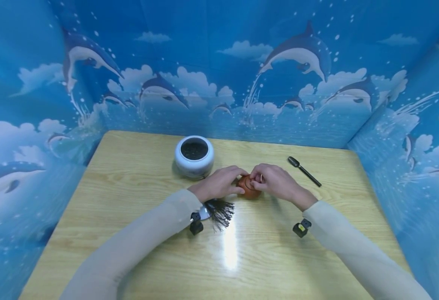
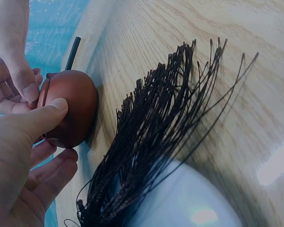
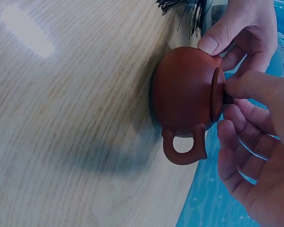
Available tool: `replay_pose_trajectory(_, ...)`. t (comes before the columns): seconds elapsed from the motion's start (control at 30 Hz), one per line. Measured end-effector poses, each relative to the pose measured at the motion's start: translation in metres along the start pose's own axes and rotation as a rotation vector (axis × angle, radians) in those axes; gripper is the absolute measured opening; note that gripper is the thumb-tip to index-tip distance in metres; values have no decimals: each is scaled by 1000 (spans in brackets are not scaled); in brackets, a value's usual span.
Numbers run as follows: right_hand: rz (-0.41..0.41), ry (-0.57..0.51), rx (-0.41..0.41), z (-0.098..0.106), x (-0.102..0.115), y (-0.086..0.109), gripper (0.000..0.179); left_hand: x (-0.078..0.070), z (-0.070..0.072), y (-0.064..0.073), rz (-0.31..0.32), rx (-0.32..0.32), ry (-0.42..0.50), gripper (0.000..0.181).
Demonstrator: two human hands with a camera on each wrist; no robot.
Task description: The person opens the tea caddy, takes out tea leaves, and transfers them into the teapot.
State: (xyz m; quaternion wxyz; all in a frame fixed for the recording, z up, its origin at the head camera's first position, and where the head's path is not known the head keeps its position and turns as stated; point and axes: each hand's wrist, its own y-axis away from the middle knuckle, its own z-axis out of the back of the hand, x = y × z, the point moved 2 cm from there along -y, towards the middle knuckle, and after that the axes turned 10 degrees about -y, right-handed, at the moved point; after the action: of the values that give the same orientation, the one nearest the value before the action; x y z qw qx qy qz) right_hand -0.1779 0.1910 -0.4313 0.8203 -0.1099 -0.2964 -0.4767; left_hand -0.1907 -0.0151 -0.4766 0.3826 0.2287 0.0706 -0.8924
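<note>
A small reddish-brown clay teapot (image 1: 250,191) stands on the table between my hands, its lid (image 3: 218,94) seated on top. My left hand (image 1: 223,182) holds the body from the left, thumb on one side and fingers on the other. With thumb and fingertips, my right hand (image 1: 277,181) pinches the lid at its knob, which the fingers mostly hide. In the right wrist view the looped handle (image 3: 184,158) sticks out on my right hand's side.
Behind my left hand is a round white jar (image 1: 194,166) with dark contents. A black-stranded tassel (image 1: 220,211) lies below my left wrist, over a partly hidden white object (image 1: 204,213). A black scoop (image 1: 304,171) lies at the right on the wooden table (image 1: 264,258).
</note>
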Motion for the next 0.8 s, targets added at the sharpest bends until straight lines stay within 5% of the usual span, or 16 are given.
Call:
replay_pose_trajectory(0.5,-5,-64,-49,0,-5,3,19,1,2,0,-7,-6,-4,61)
replay_pose_trajectory(0.8,64,-127,-215,13,0,4,18,-2,29,4,30,19,-12,63)
